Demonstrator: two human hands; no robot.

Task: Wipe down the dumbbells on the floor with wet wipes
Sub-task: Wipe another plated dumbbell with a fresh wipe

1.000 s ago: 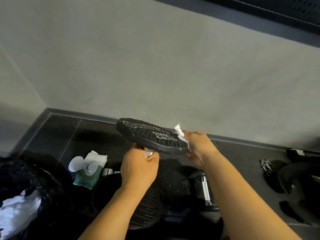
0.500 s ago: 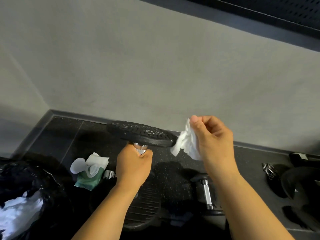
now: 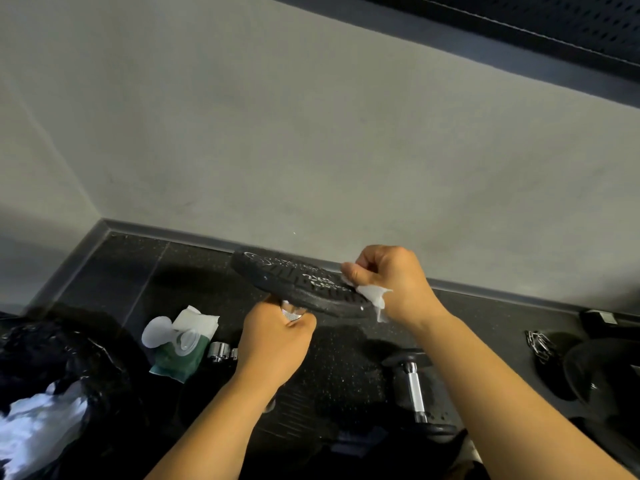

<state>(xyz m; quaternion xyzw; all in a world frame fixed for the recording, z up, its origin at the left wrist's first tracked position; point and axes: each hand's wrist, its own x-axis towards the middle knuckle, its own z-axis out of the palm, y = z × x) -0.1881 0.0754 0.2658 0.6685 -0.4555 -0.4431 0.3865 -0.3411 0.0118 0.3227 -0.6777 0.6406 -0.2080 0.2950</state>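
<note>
Left hand [image 3: 273, 337] clenches chrome handle of heavy rigid black rubber-plated dumbbell [image 3: 301, 284]; right hand [image 3: 391, 278] pinches limp white wet wipe [image 3: 372, 294] against plate edge.

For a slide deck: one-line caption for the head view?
Left hand grips the chrome handle of a black dumbbell; right hand presses a white wet wipe to its plate.

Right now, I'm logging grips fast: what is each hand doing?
Left hand: grips the raised dumbbell by its metal handle.
Right hand: pinches a white wipe against the dumbbell's plate.
</note>
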